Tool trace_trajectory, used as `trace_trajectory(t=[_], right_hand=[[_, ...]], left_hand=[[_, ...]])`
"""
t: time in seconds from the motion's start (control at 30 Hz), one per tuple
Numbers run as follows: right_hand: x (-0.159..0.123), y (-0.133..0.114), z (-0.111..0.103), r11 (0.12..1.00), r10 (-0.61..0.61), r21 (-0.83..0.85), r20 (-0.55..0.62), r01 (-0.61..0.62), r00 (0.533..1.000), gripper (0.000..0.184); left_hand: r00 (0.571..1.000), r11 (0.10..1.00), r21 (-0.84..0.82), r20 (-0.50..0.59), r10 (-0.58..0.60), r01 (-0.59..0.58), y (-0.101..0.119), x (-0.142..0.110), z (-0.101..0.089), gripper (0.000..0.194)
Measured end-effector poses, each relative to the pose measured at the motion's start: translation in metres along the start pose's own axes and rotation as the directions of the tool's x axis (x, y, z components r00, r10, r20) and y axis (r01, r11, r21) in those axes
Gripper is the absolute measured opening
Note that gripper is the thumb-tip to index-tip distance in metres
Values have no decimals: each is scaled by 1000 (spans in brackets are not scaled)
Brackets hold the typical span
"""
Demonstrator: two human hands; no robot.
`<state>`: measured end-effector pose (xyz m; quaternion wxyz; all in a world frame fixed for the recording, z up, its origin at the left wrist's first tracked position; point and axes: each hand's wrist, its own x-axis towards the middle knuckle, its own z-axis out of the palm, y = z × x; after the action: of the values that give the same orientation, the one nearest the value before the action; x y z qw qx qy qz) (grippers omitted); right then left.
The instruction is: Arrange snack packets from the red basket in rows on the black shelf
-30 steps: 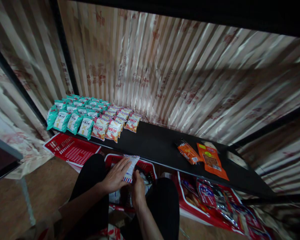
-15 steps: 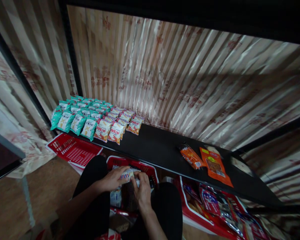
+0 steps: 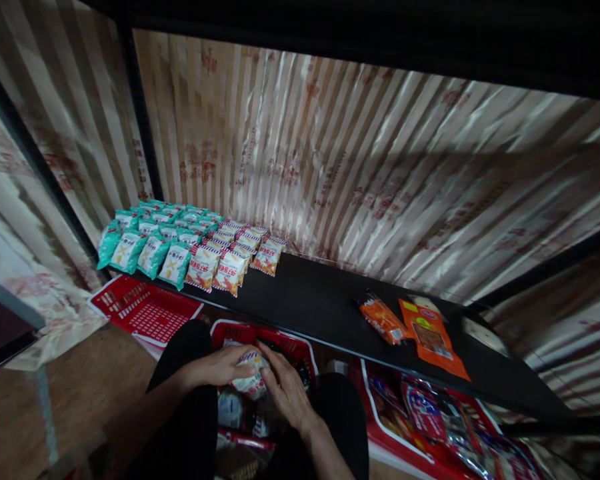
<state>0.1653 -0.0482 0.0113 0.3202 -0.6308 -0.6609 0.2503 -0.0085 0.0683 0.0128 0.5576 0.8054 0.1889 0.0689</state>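
Between my two hands is a small white snack bag (image 3: 251,375) with blue-and-red stripes along its edge. My left hand (image 3: 223,366) grips it from the left, and my right hand (image 3: 286,385) presses against its right side with the fingers fairly straight. Both hands are over a red basket (image 3: 307,350) between my knees, which holds more packets. On the black shelf (image 3: 300,287) ahead stand rows of teal snack bags (image 3: 153,255), and beside them white bags with striped edges (image 3: 229,270).
An orange packet (image 3: 381,319) and a flatter orange pouch (image 3: 433,333) lie on the shelf's right half. A red basket of packaged snacks (image 3: 425,410) sits below right, and another red basket (image 3: 153,310) at lower left. Dark posts and a striped curtain (image 3: 280,147) enclose the shelf.
The bag between my hands has turned so more of its face shows. My right hand has flattened, its fingers reaching farther along the bag's side. The view has tilted slightly up.
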Motion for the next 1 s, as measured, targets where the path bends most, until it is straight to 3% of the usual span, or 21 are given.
trace_trajectory(t=[0.2,0.4,0.7,0.83,1.0], right_hand=[[0,-3,0,1000,23,-16,74,-22,997,58],[-1,-2,3,996,81,-43,41,-79,996,54],[-3,7,17,982,186,-20,-91,-188,978,48],[-3,7,20,973,227,6,-175,-229,958,48],[0,6,22,945,323,45,-272,-323,906,52]], left_hand=[[999,1000,-11,45,14,-14,8,3,0,46],[998,996,-67,20,-56,58,13,6,1,40],[991,961,-249,-26,-131,121,5,15,4,42],[980,926,-343,-59,-188,157,2,18,5,47],[977,898,-424,-114,-182,118,6,21,2,48]])
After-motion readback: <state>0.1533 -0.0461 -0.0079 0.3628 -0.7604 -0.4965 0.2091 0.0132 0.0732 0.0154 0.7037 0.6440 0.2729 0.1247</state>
